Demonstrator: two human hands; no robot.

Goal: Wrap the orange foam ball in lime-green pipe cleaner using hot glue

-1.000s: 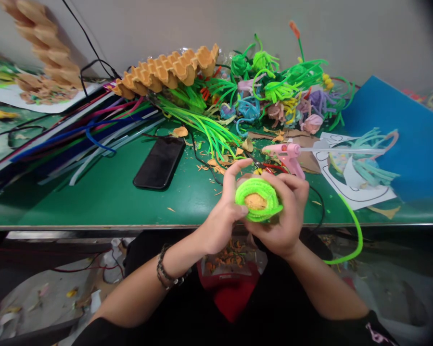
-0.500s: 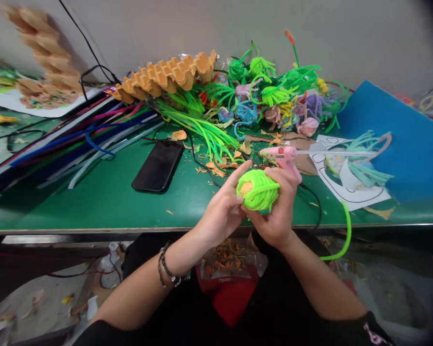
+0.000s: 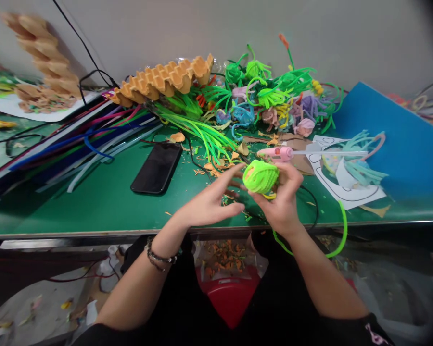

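Observation:
My right hand (image 3: 283,202) grips a ball wound with neon-green pipe cleaner (image 3: 260,176) over the green table's front edge. A loose green tail (image 3: 341,230) of the same pipe cleaner loops down past the table edge on the right. My left hand (image 3: 209,202) is beside the ball with fingers stretched out, its fingertips near or just touching the ball's left side. A pink glue gun (image 3: 279,154) lies right behind the ball.
A black phone (image 3: 158,167) lies left of my hands. Behind are a heap of coloured pipe-cleaner flowers (image 3: 270,101), orange egg-tray pieces (image 3: 162,79), long coloured strips (image 3: 75,139), a blue sheet (image 3: 393,129) and white paper cut-outs (image 3: 346,182). A red bin (image 3: 231,293) stands below the green table (image 3: 94,202).
The ball has been turned and carried up and slightly right, its orange core now barely showing. My left hand has come off it and spread its fingers. The green tail swung lower.

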